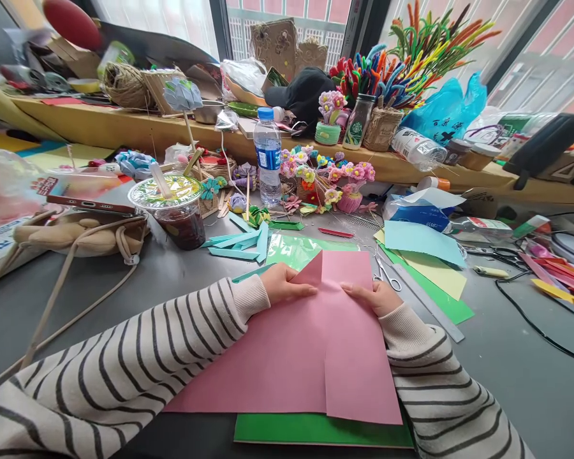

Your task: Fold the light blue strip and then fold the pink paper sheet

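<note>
A large sheet of pink paper (287, 363) lies in front of me, split lengthwise from its near edge up towards my hands. My left hand (284, 285) grips the wider part near the far end of the split, thumb on top. On the narrow strip at the right, my right hand (375, 298) pinches the paper with its thumb on top. Between the thumbs the paper is raised and one corner stands up. Under the sheet, a green board or stack of paper (320, 431) shows at the near edge.
Scissors (386, 274) and a grey ruler (428, 303) lie right of the sheet, beside light blue paper (423, 242). Folded turquoise strips (239, 242), a lidded drink cup (179, 220) and a water bottle (268, 159) stand beyond. A bag (81, 236) with a phone is at left.
</note>
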`<state>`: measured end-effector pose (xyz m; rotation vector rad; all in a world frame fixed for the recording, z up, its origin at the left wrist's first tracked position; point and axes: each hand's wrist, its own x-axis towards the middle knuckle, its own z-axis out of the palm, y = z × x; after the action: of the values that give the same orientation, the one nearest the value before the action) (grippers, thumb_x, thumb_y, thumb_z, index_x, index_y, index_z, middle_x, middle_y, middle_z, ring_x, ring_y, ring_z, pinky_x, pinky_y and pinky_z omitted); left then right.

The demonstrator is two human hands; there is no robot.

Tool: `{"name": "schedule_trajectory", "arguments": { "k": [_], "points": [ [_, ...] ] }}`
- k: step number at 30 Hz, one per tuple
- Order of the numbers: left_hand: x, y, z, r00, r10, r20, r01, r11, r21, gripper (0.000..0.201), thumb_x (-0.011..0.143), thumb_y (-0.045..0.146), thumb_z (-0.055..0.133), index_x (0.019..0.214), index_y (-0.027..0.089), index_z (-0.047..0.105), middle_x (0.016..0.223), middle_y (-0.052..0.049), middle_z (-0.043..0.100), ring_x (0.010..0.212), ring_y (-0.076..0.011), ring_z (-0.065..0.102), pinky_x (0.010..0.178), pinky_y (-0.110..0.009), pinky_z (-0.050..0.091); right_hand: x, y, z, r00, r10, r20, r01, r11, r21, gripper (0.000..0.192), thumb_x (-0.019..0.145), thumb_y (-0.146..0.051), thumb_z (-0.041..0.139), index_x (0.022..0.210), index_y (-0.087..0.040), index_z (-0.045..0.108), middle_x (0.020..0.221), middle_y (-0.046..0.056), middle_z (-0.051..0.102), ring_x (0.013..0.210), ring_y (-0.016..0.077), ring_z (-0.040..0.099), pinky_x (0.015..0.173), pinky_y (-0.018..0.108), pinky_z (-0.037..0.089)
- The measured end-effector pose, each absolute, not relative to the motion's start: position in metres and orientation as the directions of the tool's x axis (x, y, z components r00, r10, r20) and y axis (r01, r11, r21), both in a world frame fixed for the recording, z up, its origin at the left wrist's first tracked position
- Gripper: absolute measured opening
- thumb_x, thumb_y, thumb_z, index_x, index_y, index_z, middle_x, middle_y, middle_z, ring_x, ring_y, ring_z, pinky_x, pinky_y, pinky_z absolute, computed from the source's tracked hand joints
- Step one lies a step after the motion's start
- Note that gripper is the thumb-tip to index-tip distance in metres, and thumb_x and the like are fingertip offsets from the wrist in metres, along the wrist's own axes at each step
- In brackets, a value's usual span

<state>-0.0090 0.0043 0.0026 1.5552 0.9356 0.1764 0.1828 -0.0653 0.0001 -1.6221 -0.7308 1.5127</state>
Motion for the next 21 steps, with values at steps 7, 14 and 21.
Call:
{"name": "schedule_trajectory", "arguments": {
  "k": [7, 14, 21],
  "points": [
    [-0.0053, 0.0014, 0.0009, 0.621, 0.683, -0.384, 0.415, 0.128, 0.901, 0.034, 0.05, 0.045, 0.063, 0.056, 0.011, 0.06, 0.047, 0.002, 0.052, 0.043, -0.0084, 0.046, 0.04, -0.018, 0.033, 0.1828, -0.0646, -0.0036, 0.136, 0.835, -0.532, -0.104, -0.522, -0.846, 0.031, 0.046, -0.038, 0.069, 0.06, -0.011, 0.062, 0.055, 0.006, 0.063, 0.047, 0.0156, 0.057, 0.045, 0.025, 0.044],
    [-0.006, -0.0005, 0.004, 0.613, 0.689, -0.385, 0.392, 0.158, 0.906, 0.032, 0.051, 0.043, 0.064, 0.054, 0.011, 0.059, 0.043, 0.004, 0.048, 0.04, -0.0075, 0.043, 0.039, -0.018, 0.032, 0.183, -0.0651, -0.004, 0.144, 0.857, -0.495, -0.093, -0.486, -0.869, 0.032, 0.046, -0.038, 0.069, 0.062, -0.012, 0.062, 0.056, 0.005, 0.063, 0.048, 0.0158, 0.056, 0.046, 0.026, 0.043],
    [-0.0055, 0.0001, 0.0036, 0.58, 0.689, -0.434, 0.378, 0.245, 0.893, 0.032, 0.049, 0.041, 0.066, 0.059, 0.011, 0.061, 0.054, 0.0, 0.057, 0.048, -0.0104, 0.051, 0.043, -0.019, 0.039, 0.1815, -0.0652, -0.001, 0.167, 0.854, -0.493, -0.081, -0.487, -0.87, 0.027, 0.047, -0.036, 0.069, 0.054, -0.011, 0.06, 0.049, 0.003, 0.061, 0.042, 0.0127, 0.054, 0.041, 0.023, 0.041]
  ]
}}
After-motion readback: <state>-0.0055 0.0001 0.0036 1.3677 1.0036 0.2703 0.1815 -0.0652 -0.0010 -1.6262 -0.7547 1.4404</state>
